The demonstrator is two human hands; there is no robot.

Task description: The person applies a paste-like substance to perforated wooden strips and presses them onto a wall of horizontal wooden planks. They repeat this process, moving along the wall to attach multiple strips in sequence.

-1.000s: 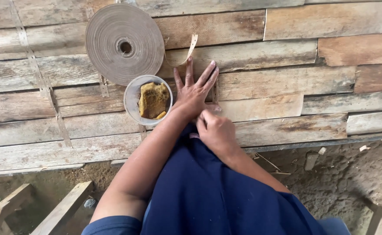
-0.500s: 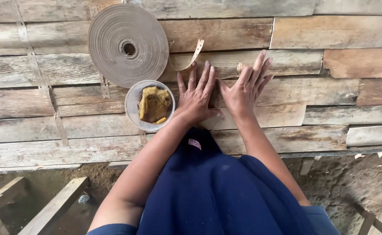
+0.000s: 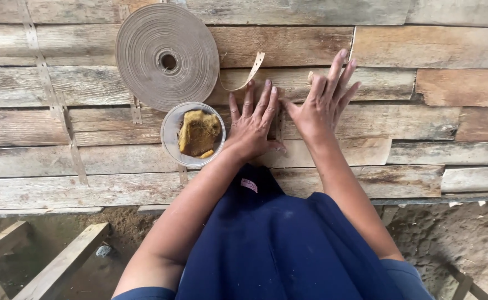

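Worktop (image 3: 449, 116): weathered wood planks, rough, matt, grey-brown, grain cracked. Thin tape strips (image 3: 49, 94) seen stuck across planks at 9 o'clock, papery, matt. Tape roll (image 3: 167, 55) at 11 o'clock: brown paper-like band, matt, tightly wound, fine ridged face. Loose tape end (image 3: 248, 75) curled, same matt paper look. Bowl (image 3: 171, 133): clear plastic, slightly glossy, smeared. Sponge (image 3: 198, 132) inside: yellow-brown, porous, wet-looking. Dark blue cloth (image 3: 277, 244) at 6 o'clock: smooth weave, matt, dust-flecked. Ground (image 3: 449, 239) below: rough bare dirt.
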